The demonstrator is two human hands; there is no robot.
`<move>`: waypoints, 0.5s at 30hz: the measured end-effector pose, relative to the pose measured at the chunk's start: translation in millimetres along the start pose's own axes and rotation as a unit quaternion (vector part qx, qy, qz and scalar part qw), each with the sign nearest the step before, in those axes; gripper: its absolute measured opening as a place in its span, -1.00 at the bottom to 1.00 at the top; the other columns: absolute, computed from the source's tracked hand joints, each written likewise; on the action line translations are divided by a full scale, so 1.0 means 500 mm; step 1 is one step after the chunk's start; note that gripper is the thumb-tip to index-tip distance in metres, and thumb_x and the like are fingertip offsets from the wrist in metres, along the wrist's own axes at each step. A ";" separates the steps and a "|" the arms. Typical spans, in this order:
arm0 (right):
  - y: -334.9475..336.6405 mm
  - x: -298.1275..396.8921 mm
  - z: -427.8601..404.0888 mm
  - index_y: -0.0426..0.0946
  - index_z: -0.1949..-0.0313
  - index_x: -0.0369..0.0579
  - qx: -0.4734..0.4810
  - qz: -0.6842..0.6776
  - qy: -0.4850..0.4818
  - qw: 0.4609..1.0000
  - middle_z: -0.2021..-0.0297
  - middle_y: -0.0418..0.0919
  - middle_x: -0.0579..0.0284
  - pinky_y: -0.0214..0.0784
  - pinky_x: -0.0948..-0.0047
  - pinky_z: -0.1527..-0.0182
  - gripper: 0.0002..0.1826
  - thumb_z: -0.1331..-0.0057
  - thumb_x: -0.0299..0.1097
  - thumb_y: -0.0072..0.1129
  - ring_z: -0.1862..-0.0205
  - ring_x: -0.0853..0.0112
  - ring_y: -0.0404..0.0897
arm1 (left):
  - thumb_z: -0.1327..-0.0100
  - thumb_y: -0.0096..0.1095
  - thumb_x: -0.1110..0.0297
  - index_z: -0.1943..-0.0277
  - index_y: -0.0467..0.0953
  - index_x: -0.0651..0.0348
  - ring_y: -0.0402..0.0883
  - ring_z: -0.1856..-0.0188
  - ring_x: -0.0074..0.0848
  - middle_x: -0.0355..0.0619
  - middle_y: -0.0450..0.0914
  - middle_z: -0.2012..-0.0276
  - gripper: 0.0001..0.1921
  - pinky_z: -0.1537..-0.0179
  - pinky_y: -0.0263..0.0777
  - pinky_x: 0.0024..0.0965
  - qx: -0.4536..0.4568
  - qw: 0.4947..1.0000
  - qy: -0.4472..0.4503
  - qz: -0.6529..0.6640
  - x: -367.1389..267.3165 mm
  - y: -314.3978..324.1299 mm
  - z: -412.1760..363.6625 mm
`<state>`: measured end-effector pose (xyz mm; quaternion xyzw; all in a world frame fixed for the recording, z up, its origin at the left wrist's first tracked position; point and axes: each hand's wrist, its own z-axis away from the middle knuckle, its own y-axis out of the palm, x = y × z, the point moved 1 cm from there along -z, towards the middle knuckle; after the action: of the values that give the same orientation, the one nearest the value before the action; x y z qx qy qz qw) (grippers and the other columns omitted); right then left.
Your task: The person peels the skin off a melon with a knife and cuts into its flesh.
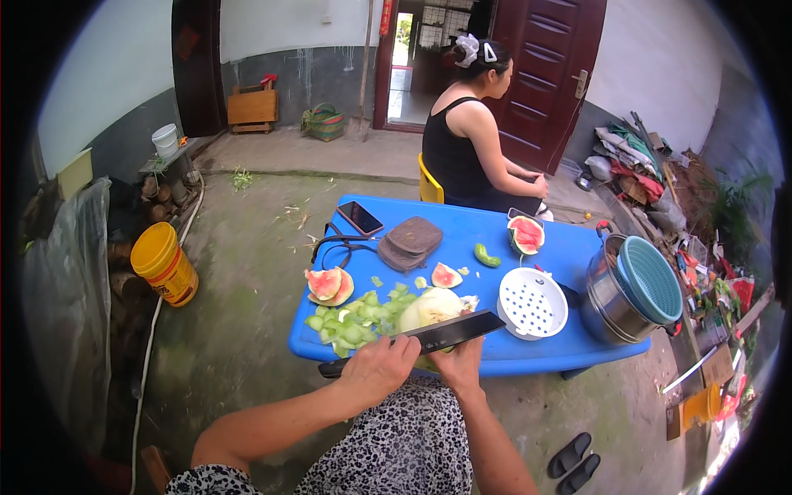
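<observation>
My left hand [380, 365] is closed on the black handle of a kitchen cleaver [461, 331], whose dark blade points right. Behind the blade lies a large pale peeled vegetable or melon [430, 307], partly hidden by it. My right hand [461, 362] is at the near right side of that pale piece, under the blade; its fingertips are hidden, so its hold is not clear. Green peelings [349, 325] are heaped left of the pale piece on the blue table [470, 216]. A white colander with holes [532, 303] stands to the right.
Watermelon pieces [331, 286], a brown bag [409, 243], a phone [360, 218] and a small green gourd or cucumber [487, 255] lie on the table. A steel pot [603, 303] with teal baskets [649, 279] stands at its right end. A person [464, 148] sits beyond the table.
</observation>
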<state>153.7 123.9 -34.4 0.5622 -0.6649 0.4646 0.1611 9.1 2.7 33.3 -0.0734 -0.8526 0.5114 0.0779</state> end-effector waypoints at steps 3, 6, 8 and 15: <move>0.015 -0.023 0.017 0.45 -0.18 -0.24 -0.061 -0.070 0.027 0.995 -0.07 0.55 -0.20 0.31 -0.01 -0.22 -0.14 0.08 -0.09 0.59 -0.14 -0.12 0.51 | -0.13 0.18 0.45 0.09 0.42 0.23 0.61 0.36 -0.32 -0.11 0.47 0.31 -0.73 0.45 0.57 -0.32 0.012 1.000 0.008 -0.015 -0.001 -0.005 0.005; 0.018 -0.022 0.017 0.42 -0.18 -0.28 -0.092 -0.031 0.014 0.995 -0.04 0.56 -0.22 0.33 0.00 -0.22 -0.10 0.10 -0.09 0.61 -0.12 -0.08 0.54 | -0.13 0.21 0.44 0.14 0.43 0.19 0.59 0.39 -0.42 -0.14 0.46 0.34 -0.77 0.51 0.55 -0.41 0.006 1.000 0.011 -0.017 0.003 0.004 0.003; 0.011 -0.005 0.005 0.47 -0.13 -0.26 -0.043 -0.130 0.062 0.989 -0.01 0.58 -0.18 0.35 0.00 -0.19 -0.17 0.09 -0.12 0.60 -0.09 -0.08 0.55 | -0.13 0.20 0.41 0.11 0.45 0.19 0.61 0.40 -0.40 -0.12 0.47 0.29 -0.75 0.49 0.55 -0.37 -0.006 0.998 0.004 -0.057 -0.003 0.012 -0.001; 0.011 0.027 -0.023 0.58 -0.04 -0.19 -0.049 0.058 -0.035 0.997 0.02 0.61 -0.11 0.36 -0.03 -0.14 -0.35 0.03 -0.15 0.52 -0.06 -0.12 0.54 | -0.14 0.22 0.38 0.14 0.47 0.15 0.59 0.42 -0.47 -0.14 0.48 0.24 -0.78 0.51 0.54 -0.44 -0.059 0.989 0.007 -0.133 0.008 0.054 -0.030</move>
<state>140.8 124.7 -21.0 0.5305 -0.7232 0.4202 0.1377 9.6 29.0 16.9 0.0322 -0.8828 0.4451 0.1468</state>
